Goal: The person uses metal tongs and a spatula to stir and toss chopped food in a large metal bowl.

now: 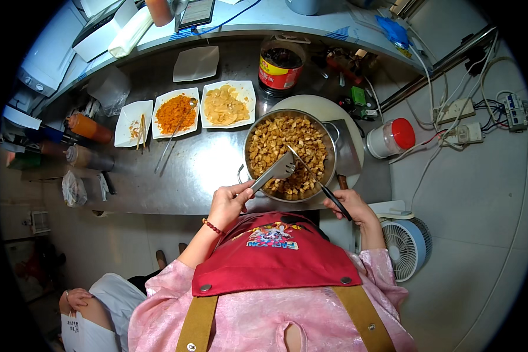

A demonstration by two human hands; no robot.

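Note:
My left hand [232,201] grips metal tongs [276,170], whose slotted end is down among browned, chopped food pieces [286,132]. In my right hand [354,206] is a black-handled bladed tool [335,201]; its thin metal blade reaches into the same food, close to the tongs. Whether it is scissors or a knife, I cannot tell. The food fills a round two-handled steel pot [246,154] at the table's front edge. Beneath the pot's right side lies a cleaver [348,147] with a wooden handle, on a round white board [356,132].
Left of the pot stand white square dishes with pale slices [226,105], orange chopped food [174,115] and chopsticks [141,132]. A large red-labelled jug [281,70] stands behind. At right are a red-lidded jar [389,137], cables [431,119] and a fan [402,251]. Another person [101,299] is at lower left.

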